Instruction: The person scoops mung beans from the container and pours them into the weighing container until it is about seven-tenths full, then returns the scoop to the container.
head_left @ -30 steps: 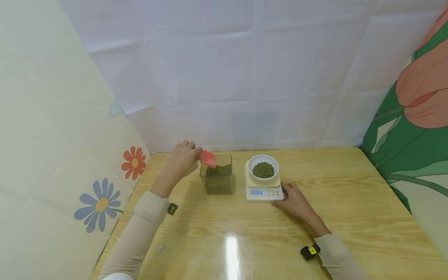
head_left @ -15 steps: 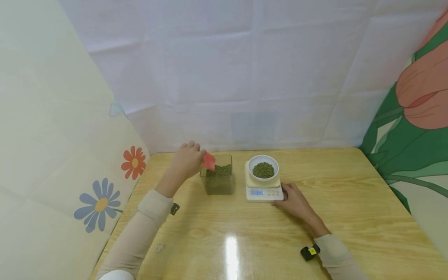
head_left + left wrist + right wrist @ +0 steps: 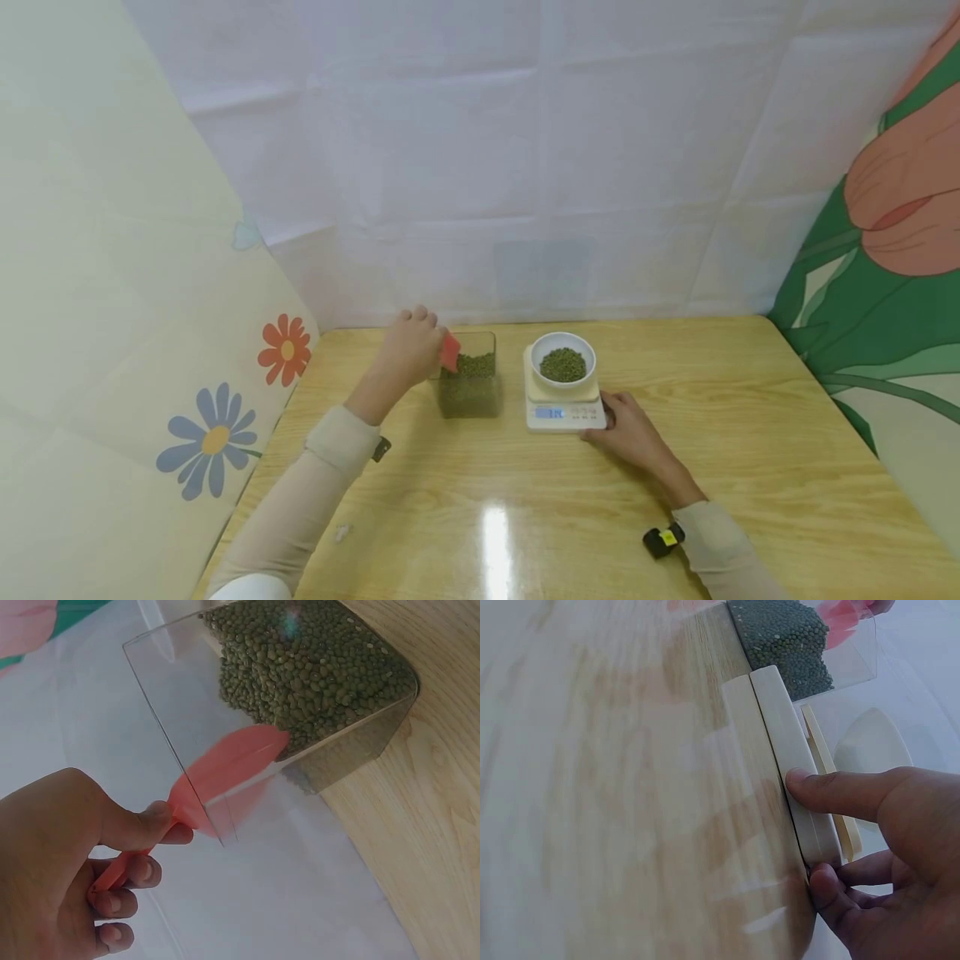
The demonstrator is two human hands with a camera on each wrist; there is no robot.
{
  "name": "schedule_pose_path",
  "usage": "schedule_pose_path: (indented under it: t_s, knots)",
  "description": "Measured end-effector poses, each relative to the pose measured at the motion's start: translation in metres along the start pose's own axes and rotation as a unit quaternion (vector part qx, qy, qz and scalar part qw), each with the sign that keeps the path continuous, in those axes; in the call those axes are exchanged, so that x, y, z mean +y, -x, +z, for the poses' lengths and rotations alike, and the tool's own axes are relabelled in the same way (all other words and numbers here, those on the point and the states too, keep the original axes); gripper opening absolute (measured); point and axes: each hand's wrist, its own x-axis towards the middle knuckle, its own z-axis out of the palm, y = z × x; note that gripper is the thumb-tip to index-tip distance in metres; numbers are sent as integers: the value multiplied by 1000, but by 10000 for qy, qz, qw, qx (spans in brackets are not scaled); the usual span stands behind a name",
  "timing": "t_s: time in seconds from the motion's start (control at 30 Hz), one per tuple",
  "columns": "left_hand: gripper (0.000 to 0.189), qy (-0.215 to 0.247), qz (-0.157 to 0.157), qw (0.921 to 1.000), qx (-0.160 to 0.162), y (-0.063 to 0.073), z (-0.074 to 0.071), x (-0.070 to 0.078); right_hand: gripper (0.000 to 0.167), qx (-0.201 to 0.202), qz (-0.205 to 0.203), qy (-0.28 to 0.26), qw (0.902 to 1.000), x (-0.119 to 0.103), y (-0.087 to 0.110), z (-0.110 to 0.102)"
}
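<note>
Head view: red scoop (image 3: 451, 352) tilted down over the left side of the clear box (image 3: 470, 400), which stood near the far edge of the worktop (image 3: 420, 517), left of its middle. Left hand (image 3: 408, 348) was on the scoop; finger detail was turned away from this camera. Scale (image 3: 562, 397) sat just right of the box, apart from it, also toward the far edge, with a white bowl (image 3: 566, 341) of beans (image 3: 563, 366) on top. Right hand (image 3: 633, 429) was at the scale's near right corner.

Left wrist view: grip closed round the scoop's slim handle, thumb laid along it close to the blade, fingers curled, no visible slack. Blade was inside the box, tip touching the beans there. Judged light, stiff plastic, smooth enough to twist if held loosely; best hold was the handle close to the blade. Loaded, it would likely turn tip-heavy and shed beans when tilted. Box walls looked thin and rigid, possibly brittle.

Right wrist view: grip parted only by the scale's corner, thumb flat on the front face, a fingertip against the corner. Scale judged light, hard-cased and easily slid; steadying low on the casing, off the weighing platform, seemed soundest.
</note>
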Motion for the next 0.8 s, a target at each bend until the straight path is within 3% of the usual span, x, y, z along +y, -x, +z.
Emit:
schedule_pose_path:
  t_s: [0.47, 0.8]
  knots:
    - [27, -125, 32, 9998, 146, -1, 8, 5, 91, 20, -26, -24, 10000, 3, -3, 1]
    - [19, 294, -6, 9991, 315, -2, 16, 6, 90, 22, -24, 13, 10000, 2, -2, 1]
